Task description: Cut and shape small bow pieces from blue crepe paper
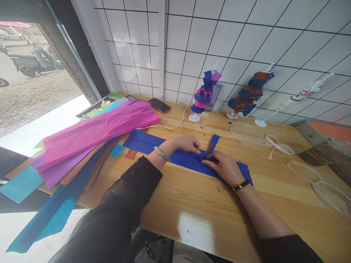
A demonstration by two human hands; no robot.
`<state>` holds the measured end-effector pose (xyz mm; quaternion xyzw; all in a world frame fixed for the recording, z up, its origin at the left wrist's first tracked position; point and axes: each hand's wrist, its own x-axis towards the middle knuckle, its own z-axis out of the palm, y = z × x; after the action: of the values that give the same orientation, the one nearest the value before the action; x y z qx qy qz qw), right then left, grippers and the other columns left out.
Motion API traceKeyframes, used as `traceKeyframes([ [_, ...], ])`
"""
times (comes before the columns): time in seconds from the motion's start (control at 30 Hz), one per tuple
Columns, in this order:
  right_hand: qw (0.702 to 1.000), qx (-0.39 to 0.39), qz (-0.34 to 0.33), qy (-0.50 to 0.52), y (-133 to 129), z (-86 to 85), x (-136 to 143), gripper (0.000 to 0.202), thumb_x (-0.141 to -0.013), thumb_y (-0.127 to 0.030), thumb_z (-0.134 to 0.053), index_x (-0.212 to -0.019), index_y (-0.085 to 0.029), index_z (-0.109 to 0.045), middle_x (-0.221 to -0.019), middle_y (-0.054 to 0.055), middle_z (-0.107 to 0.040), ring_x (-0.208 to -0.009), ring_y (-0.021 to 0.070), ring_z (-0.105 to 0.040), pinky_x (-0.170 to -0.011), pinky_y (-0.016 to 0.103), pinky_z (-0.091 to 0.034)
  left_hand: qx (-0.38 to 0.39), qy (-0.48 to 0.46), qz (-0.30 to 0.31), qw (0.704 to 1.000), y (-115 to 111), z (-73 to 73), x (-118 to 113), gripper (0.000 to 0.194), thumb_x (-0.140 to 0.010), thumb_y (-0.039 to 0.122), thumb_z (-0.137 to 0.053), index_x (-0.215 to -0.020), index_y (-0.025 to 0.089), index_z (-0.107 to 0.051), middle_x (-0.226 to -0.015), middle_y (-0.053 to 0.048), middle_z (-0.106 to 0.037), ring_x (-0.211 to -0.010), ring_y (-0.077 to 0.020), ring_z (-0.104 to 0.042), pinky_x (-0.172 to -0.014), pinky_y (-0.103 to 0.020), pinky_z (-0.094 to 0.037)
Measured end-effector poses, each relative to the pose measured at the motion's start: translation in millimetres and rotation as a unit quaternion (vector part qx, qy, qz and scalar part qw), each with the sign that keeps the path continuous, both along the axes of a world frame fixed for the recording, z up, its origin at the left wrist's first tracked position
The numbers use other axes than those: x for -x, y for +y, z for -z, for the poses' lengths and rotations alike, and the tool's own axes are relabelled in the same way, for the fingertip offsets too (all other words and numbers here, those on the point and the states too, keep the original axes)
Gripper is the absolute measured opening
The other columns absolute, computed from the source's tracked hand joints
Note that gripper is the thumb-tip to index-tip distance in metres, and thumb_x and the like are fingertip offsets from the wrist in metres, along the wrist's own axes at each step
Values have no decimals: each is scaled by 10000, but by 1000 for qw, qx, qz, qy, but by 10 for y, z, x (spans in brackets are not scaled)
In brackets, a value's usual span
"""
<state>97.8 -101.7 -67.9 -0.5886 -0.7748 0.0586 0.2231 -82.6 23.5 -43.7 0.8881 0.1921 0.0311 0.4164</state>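
A long sheet of dark blue crepe paper (189, 161) lies across the wooden table in front of me. My right hand (226, 166) is closed around black-handled scissors (211, 160), whose blades point left along the paper. A narrow part-cut strip (215, 141) of the same blue paper curls up between my hands. With fingers curled down, my left hand (188, 143) pinches the paper's far edge, just left of the scissors. The fingertips partly hide where the strip joins the sheet.
Pink crepe paper (104, 128) tops a pile of coloured sheets on the left. A phone (159, 105) lies by the wall. Two crepe-decorated stands (204, 93) (249, 93) and a white stand (298, 96) are at the back. Clear plastic pieces (246, 135) lie right.
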Motion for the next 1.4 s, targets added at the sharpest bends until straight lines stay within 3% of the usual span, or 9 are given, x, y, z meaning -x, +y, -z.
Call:
traceKeyframes([
  [0.47,1000,-11,-2,-6,3,19,-5,292,-809,-486,-530,-813,-212,-631,-794,54,-676,-709,196,-634,-624,308,-480,9,4,-5,1000,8,-1,-2,192,-723,305,-595,-774,134,-668,-689,11,-629,-652,-93,-514,-603,-200,-344],
  [0.73,1000,-13,-3,-8,-4,9,3,289,-814,-478,-528,-800,-209,-631,-797,56,-674,-700,190,-633,-628,305,-483,-25,37,-28,999,85,-37,72,243,-632,227,-667,-868,172,-678,-749,18,-656,-653,-97,-534,-584,-191,-353],
  [1.4,1000,-3,-4,-12,28,12,123,301,-806,-486,-536,-843,-205,-636,-827,56,-665,-720,193,-626,-651,307,-481,-11,24,-15,1000,57,-74,87,158,-688,274,-623,-768,150,-679,-676,17,-638,-637,-93,-522,-586,-212,-327],
])
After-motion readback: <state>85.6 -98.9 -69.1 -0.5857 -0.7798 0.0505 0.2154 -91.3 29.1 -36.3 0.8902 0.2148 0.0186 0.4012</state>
